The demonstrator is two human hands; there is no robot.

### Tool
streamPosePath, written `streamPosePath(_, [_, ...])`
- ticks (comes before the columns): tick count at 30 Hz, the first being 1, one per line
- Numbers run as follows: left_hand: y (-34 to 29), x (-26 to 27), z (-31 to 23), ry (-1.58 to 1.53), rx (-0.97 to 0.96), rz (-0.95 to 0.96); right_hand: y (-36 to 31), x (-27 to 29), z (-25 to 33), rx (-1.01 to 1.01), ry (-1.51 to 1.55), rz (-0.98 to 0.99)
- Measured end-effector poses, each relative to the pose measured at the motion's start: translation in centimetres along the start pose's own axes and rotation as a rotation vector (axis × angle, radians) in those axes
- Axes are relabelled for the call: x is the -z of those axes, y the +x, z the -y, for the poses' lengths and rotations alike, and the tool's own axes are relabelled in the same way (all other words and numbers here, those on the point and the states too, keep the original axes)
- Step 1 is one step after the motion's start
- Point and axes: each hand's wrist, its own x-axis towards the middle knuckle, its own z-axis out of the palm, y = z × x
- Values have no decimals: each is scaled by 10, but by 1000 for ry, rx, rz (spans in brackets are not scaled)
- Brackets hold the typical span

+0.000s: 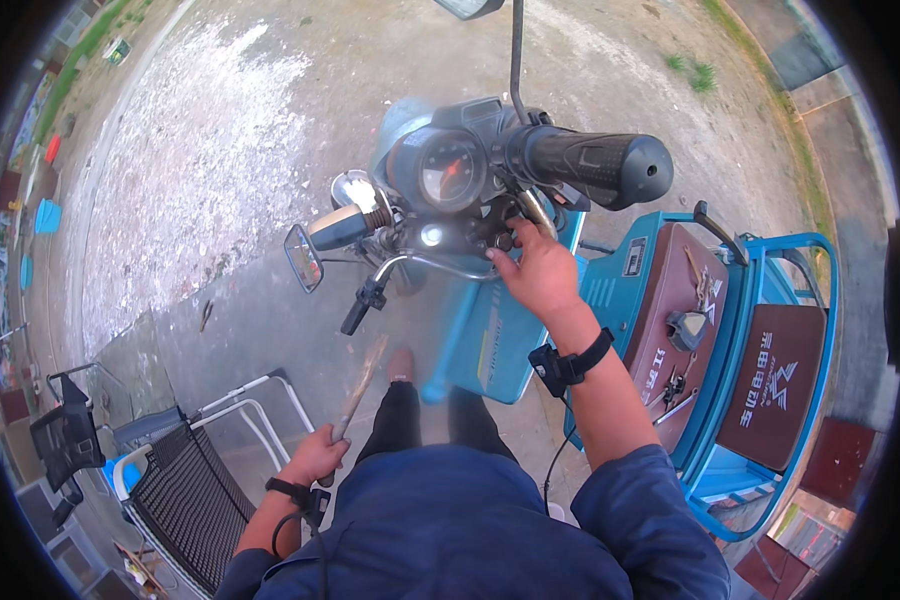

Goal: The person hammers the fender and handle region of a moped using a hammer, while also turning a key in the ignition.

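Clamped on a wooden stick (361, 390), the left hand (317, 455) has its fingers curled round the lower part. From that grip the stick's long axis runs forward and slightly right, its pale end pointing toward the handlebar (440, 264). Beside the left hand, on its outer side, the mesh chair (195, 490) sets an edge; ahead and to the left, the grey ground (240, 340) gives wider room. Well forward and right of the stick, the right hand (542, 272) is nearer the handlebar, its fingertips among parts by the round dial (450, 172); whether they pinch anything I cannot tell. Just beyond that hand is a black handgrip (595, 165); farther right, the brown seat (660, 350) bounds its side.
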Motion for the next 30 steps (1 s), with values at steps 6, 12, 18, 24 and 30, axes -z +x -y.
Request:
streamPosePath(6, [3, -3, 0, -21, -15, -11, 1, -5, -15, -133, -30, 164])
streamPosePath(12, [5, -2, 9, -43, 2, -5, 2, 5, 1, -10, -19, 85])
streamPosePath(18, [8, -3, 14, -51, -6, -6, 6, -3, -10, -29, -127, 171])
streamPosePath(24, [3, 1, 8, -29, -5, -4, 7, 8, 8, -140, -64, 111])
streamPosePath(30, [5, 2, 11, -11, -12, -15, 3, 2, -4, 33, -147, 109])
